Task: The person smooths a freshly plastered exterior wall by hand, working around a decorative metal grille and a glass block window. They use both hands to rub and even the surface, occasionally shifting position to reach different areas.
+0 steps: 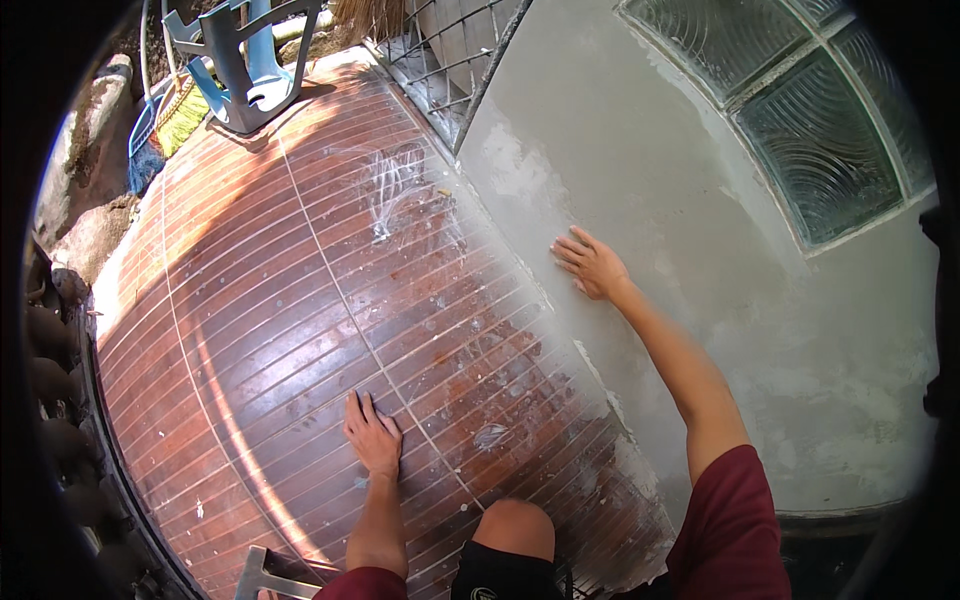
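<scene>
My right hand [592, 265] lies against the grey plastered wall [660, 290], low down near where it meets the floor. Its fingers are stretched out and slightly apart, and I see nothing held in it. My left hand [374, 436] is at the reddish-brown striped tile floor [300, 340], with its fingers pointing forward and a little apart. No object shows in that hand either. White dust and smears mark the tiles along the base of the wall. Pale patches show on the plaster ahead of my right hand.
Glass blocks [820, 150] are set in the wall at upper right. A blue-grey plastic stool [245, 95] stands at the far left, beside brooms [180, 115]. A metal grille [455, 70] borders the wall's far end. At lower left is a grey frame [268, 578].
</scene>
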Motion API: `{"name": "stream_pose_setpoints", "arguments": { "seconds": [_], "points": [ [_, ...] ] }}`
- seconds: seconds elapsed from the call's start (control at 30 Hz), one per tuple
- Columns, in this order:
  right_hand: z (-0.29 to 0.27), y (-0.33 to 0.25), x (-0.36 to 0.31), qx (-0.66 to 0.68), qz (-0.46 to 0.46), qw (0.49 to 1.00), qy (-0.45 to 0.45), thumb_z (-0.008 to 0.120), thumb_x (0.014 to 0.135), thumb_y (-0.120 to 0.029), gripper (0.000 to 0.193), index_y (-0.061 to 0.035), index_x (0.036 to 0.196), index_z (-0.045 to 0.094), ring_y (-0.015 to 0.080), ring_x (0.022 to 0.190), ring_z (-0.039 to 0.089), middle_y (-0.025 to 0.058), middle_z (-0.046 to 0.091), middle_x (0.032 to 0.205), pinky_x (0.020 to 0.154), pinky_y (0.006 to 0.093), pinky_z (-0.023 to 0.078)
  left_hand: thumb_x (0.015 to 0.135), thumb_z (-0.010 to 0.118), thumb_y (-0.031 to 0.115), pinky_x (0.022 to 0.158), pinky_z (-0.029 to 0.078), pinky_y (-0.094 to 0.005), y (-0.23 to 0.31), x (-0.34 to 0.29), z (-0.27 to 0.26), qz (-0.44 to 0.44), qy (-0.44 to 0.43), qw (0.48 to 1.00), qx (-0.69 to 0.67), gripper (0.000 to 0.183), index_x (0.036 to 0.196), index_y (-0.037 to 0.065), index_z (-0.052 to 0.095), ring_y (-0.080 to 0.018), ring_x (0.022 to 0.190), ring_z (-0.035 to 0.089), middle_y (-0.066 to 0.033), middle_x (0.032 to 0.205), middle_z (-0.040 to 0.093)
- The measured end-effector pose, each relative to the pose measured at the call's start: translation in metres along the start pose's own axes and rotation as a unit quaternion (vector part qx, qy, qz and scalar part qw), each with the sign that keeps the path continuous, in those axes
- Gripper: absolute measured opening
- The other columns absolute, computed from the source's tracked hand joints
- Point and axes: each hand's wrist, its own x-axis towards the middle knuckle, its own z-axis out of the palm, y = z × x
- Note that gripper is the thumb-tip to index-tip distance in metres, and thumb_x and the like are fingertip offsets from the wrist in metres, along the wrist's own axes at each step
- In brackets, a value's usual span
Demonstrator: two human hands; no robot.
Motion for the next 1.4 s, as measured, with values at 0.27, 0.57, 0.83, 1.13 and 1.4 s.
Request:
{"name": "stream_pose_setpoints", "arguments": {
  "seconds": [0.27,0.57,0.83,1.13,1.4],
  "points": [
    [-0.041,0.134,0.054,-0.005,0.324,0.932,0.162,0.037,0.099,-0.045,0.056,-0.0277,0.152,0.031,0.0166,0.150,0.008,-0.0036,0.014,0.163,0.122,0.0470,0.003,0.080,0.058,0.014,0.104,0.032,-0.0472,0.004,0.005,-0.007,-0.005,-0.013,1.000,0.012,0.054,0.133,0.002,0.052,-0.0341,0.137,0.038,-0.0196,0.149,0.039],
    [-0.001,0.006,0.038,0.019,-0.090,0.992,-0.082,0.036,0.098,-0.051,0.047,-0.0412,0.144,0.040,0.0185,0.151,0.005,-0.0105,0.015,0.162,0.122,0.0494,-0.007,0.081,0.057,0.012,0.104,0.033,-0.0475,0.006,0.005,-0.009,-0.002,-0.011,1.000,0.012,0.051,0.131,0.002,0.052,-0.0347,0.136,0.039,-0.0201,0.148,0.040],
    [-0.035,0.111,0.042,0.030,0.230,0.966,0.112,0.039,0.098,-0.044,0.049,-0.0397,0.147,0.037,0.0117,0.149,0.008,-0.0109,0.017,0.161,0.123,0.0475,-0.002,0.082,0.056,0.011,0.104,0.033,-0.0474,0.007,0.005,-0.006,0.012,0.008,0.999,0.032,0.049,0.130,0.001,0.053,-0.0349,0.135,0.040,-0.0212,0.146,0.042],
    [-0.067,0.095,0.092,0.074,0.171,0.982,-0.020,0.051,0.091,-0.038,0.057,-0.0310,0.147,0.041,0.0210,0.151,0.002,-0.0022,0.017,0.162,0.120,0.0536,-0.003,0.081,0.057,0.013,0.102,0.034,-0.0471,0.007,0.007,-0.008,0.016,0.012,1.000,0.024,0.050,0.129,0.002,0.054,-0.0353,0.134,0.041,-0.0217,0.145,0.043],
    [-0.077,-0.169,0.047,0.580,-0.061,0.789,0.192,0.059,0.087,-0.020,0.038,-0.0164,0.125,0.063,0.0320,0.095,0.067,0.0112,0.070,0.106,0.080,0.0482,0.052,0.084,0.054,0.011,0.103,0.033,-0.0473,0.007,0.003,-0.005,0.033,0.034,0.998,0.036,0.046,0.129,0.001,0.053,-0.0358,0.134,0.041,-0.0220,0.144,0.043]
  ]
}}
